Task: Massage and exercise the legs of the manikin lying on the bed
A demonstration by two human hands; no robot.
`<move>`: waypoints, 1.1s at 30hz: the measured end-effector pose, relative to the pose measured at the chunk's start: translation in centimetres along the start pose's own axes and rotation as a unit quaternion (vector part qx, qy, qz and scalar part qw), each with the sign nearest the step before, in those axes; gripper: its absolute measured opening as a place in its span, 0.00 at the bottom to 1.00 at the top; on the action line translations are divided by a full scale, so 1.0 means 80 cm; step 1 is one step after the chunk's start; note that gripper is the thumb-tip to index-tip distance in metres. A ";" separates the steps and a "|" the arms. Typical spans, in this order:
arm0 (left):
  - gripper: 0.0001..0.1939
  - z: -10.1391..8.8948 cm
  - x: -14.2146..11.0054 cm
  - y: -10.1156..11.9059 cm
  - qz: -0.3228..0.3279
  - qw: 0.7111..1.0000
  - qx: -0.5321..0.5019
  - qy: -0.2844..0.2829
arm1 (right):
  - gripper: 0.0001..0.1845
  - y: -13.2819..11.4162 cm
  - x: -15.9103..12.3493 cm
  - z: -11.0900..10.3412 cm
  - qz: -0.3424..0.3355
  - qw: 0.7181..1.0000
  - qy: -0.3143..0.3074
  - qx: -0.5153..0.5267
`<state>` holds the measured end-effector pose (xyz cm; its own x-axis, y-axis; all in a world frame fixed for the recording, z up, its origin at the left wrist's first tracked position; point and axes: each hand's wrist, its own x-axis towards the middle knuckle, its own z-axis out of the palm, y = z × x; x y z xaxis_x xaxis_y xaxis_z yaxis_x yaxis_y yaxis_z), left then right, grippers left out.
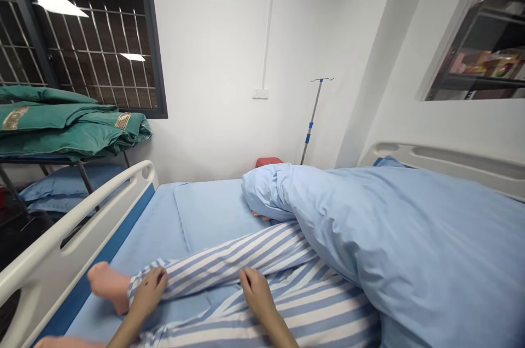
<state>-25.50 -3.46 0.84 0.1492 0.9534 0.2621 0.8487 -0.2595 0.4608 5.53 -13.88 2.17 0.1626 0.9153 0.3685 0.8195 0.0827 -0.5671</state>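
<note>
My left hand [146,294] lies with curled fingers on the cuff end of a blue-and-white striped pyjama trouser leg [229,257], beside a bare foot [108,286]. My right hand [256,293] grips the same striped cloth further along, near the middle of the frame. A pale blue quilt [410,238] is bunched over the right of the bed, and a few toes [261,216] poke out beneath its fold. Both hands seem to pinch the fabric, though the fingers partly hide the grip.
A white bed rail [65,233] runs along the left, and a white bed end [447,159] stands at the right. Behind are a drip stand [312,121], a red object [269,162], folded green quilts [61,123] on a rack, and a barred window [90,36].
</note>
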 end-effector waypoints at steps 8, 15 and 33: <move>0.12 -0.039 -0.147 -0.001 -0.028 0.995 -0.094 -0.016 | 0.16 -0.024 -0.086 -0.036 -0.051 0.997 0.046 -0.036; 0.22 -0.030 -0.208 -0.024 -0.054 0.996 -0.023 0.066 | 0.21 -0.082 -0.147 -0.078 -0.029 0.986 0.150 -0.066; 0.02 -0.077 -0.182 -0.035 -0.091 0.996 0.019 -0.003 | 0.12 -0.273 -0.123 0.098 -0.053 0.993 0.078 -0.068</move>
<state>-33.18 -17.53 0.95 -0.0063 0.9849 0.1731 0.8809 -0.0765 0.4671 -18.25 -21.62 5.15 0.1456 0.8315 0.5361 0.9013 0.1120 -0.4185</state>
